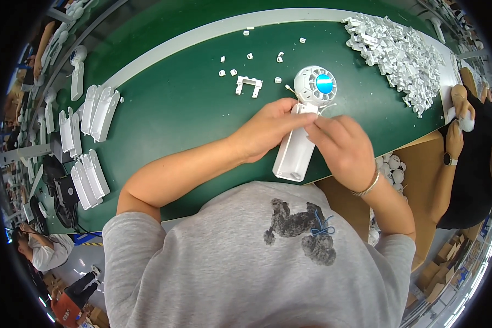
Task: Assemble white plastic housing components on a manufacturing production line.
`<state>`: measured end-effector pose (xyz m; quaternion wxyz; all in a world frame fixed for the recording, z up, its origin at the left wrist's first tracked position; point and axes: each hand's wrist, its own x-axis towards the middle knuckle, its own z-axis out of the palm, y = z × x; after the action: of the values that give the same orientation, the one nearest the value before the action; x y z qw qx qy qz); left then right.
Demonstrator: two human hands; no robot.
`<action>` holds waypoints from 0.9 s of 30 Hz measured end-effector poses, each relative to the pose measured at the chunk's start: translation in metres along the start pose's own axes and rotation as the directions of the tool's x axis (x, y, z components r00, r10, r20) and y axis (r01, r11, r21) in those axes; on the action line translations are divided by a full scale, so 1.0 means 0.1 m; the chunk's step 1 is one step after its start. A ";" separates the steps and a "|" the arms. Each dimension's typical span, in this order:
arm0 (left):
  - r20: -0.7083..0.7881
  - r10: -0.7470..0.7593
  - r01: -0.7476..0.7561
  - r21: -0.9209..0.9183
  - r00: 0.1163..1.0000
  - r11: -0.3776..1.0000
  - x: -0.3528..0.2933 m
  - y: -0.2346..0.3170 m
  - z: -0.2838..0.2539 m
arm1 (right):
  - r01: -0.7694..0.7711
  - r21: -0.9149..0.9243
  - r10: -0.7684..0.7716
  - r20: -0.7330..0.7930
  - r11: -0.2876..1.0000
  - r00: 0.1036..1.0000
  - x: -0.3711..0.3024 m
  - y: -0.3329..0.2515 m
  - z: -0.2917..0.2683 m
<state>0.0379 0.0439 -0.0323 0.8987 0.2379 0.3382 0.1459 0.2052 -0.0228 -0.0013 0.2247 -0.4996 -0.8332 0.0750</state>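
A white handheld fan (293,156) lies in front of me, its handle an open, hollow shell pointing toward my body. Its round slotted head has a blue disc (324,84) in the centre. Around the upper handle, just below the head, my left hand (263,131) is closed, with the thumb laid across the shell. My right hand (344,146) has its fingertips pinched together at the right edge of the same spot; what they hold is hidden. Thin white wires (327,106) stick out beside the neck, and a small connector (288,87) shows left of the head.
A bracket-shaped white part (249,86) and several small white clips (250,56) lie beyond my hands. White pieces form a large pile (396,54) at far right. Empty handle shells (100,115) stand at left. A cardboard box (418,164) with fan heads adjoins the table; a co-worker's hands (462,109) are beyond.
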 end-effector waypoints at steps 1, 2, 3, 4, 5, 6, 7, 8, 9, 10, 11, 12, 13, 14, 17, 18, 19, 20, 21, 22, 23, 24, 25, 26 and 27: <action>0.024 0.015 -0.017 0.060 1.000 0.998 -0.01 -0.02 -0.01 | -0.021 0.091 0.026 -0.055 0.996 0.998 -0.02 0.08 -0.01; 0.049 0.029 -0.034 0.120 0.998 0.992 -0.02 -0.03 -0.02 | -0.036 0.182 0.056 -0.107 0.983 0.993 -0.04 0.15 -0.03; 0.074 0.040 -0.053 0.178 0.996 0.983 -0.03 -0.04 -0.02 | -0.194 0.222 0.237 -0.188 0.956 0.953 -0.07 0.22 -0.05; 0.086 0.055 -0.069 0.166 0.995 0.984 -0.04 -0.06 0.01 | -0.350 0.270 0.418 -0.257 0.897 0.871 -0.10 0.25 -0.09; 0.090 0.048 -0.063 0.168 0.995 0.984 -0.05 -0.08 0.03 | -0.465 0.429 0.565 -0.139 0.775 0.814 -0.06 0.31 -0.10; 0.106 0.037 -0.056 0.190 0.994 0.980 -0.05 -0.10 0.05 | -0.470 0.428 0.570 -0.140 0.772 0.809 -0.05 0.31 -0.08; 0.122 0.025 -0.050 0.212 0.992 0.976 -0.06 -0.12 0.07 | -0.482 0.735 0.610 0.118 0.477 0.783 -0.02 0.28 -0.03; 0.138 0.012 -0.045 0.233 0.990 0.971 -0.06 -0.13 0.08 | -0.470 0.879 0.531 0.364 0.075 0.765 -0.01 0.24 0.00; 0.134 0.011 -0.043 0.233 0.991 0.972 -0.05 -0.14 0.08 | -0.527 0.846 0.535 0.410 0.078 0.739 0.00 0.21 0.01; 0.135 0.026 -0.064 0.287 0.990 0.956 -0.04 -0.16 0.06 | -0.527 0.846 0.533 0.413 0.074 0.738 -0.01 0.16 0.00; 0.136 0.044 -0.088 0.341 0.990 0.936 -0.04 -0.17 0.03 | -0.491 0.850 0.566 0.314 0.191 0.763 -0.02 0.08 -0.02; 0.137 0.062 -0.111 0.393 0.989 0.913 -0.05 -0.19 0.01 | -0.453 0.838 0.585 0.210 0.305 0.783 -0.03 0.01 -0.04; 0.131 0.064 -0.111 0.392 0.989 0.913 -0.06 -0.21 -0.01 | -0.413 0.810 0.592 0.104 0.416 0.799 -0.03 -0.03 -0.05; 0.133 0.105 -0.153 0.440 0.986 0.885 -0.07 -0.21 0.00 | -0.414 0.811 0.595 0.103 0.415 0.797 -0.04 -0.04 -0.07; 0.146 0.179 -0.230 0.532 0.973 0.815 -0.10 -0.21 0.05 | -0.409 0.462 0.469 -0.019 0.787 0.883 -0.09 -0.05 -0.10; 0.141 0.178 -0.227 0.622 0.974 0.749 -0.15 -0.22 0.08 | -0.425 0.663 0.553 0.019 0.616 0.833 -0.11 -0.02 -0.01; 0.141 0.177 -0.224 0.704 0.974 0.674 -0.20 -0.17 0.15 | -0.428 0.662 0.558 0.017 0.615 0.829 -0.10 0.00 -0.01; 0.140 0.177 -0.219 0.777 0.974 0.590 -0.22 -0.15 0.19 | -0.472 0.744 0.600 0.120 0.473 0.791 -0.10 0.01 0.00; 0.144 0.172 -0.219 0.778 0.974 0.589 -0.21 -0.15 0.20 | -0.507 0.802 0.622 0.228 0.316 0.749 -0.11 0.03 -0.01; 0.138 0.176 -0.217 0.776 0.975 0.592 -0.19 -0.15 0.21 | -0.530 0.834 0.625 0.336 0.150 0.705 -0.12 0.04 -0.01; 0.133 0.179 -0.215 0.774 0.975 0.595 -0.16 -0.14 0.21 | -0.531 0.834 0.630 0.334 0.149 0.701 -0.13 0.07 0.00; 0.125 0.187 -0.214 0.776 0.974 0.594 -0.14 -0.11 0.20 | -0.521 0.839 0.634 0.318 0.158 0.705 -0.15 0.09 0.02; 0.128 0.186 -0.214 0.780 0.974 0.589 -0.10 -0.07 0.20 | -0.511 0.843 0.639 0.302 0.168 0.707 -0.17 0.12 0.05; 0.109 0.176 -0.203 0.682 0.978 0.703 -0.07 -0.03 0.17 | -0.495 0.850 0.631 0.286 0.180 0.721 -0.17 0.16 0.08; 0.094 0.166 -0.189 0.568 0.982 0.801 -0.03 0.04 0.13 | -0.424 0.886 0.665 0.204 0.186 0.718 -0.23 0.22 0.07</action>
<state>0.0446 0.0414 -0.0199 0.7738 0.5312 0.3249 0.1159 0.2291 -0.0307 -0.0217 0.5033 -0.5681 -0.3906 0.5209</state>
